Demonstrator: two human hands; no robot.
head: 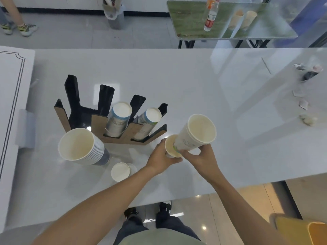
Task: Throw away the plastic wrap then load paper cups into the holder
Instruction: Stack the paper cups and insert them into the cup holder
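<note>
A black and brown slotted cup holder (99, 124) stands on the white table (194, 82). Two of its slots hold upside-down stacks of paper cups (119, 119), while the left slots show no cups. My right hand (200, 158) grips a tall stack of white cups (196, 133), mouth up and tilted. My left hand (162, 158) holds a smaller cup (170, 145) at the base of that stack. A big stack of cups (81, 147) lies tilted at the holder's left front. One small cup (120, 171) stands by my left forearm.
Scraps of wrap and paper (306, 110) lie at the table's right end. A white board (10, 103) covers the left end. Beyond the table are a bin (115, 16), a green table (230, 20) with a bottle and cups, and a person's legs.
</note>
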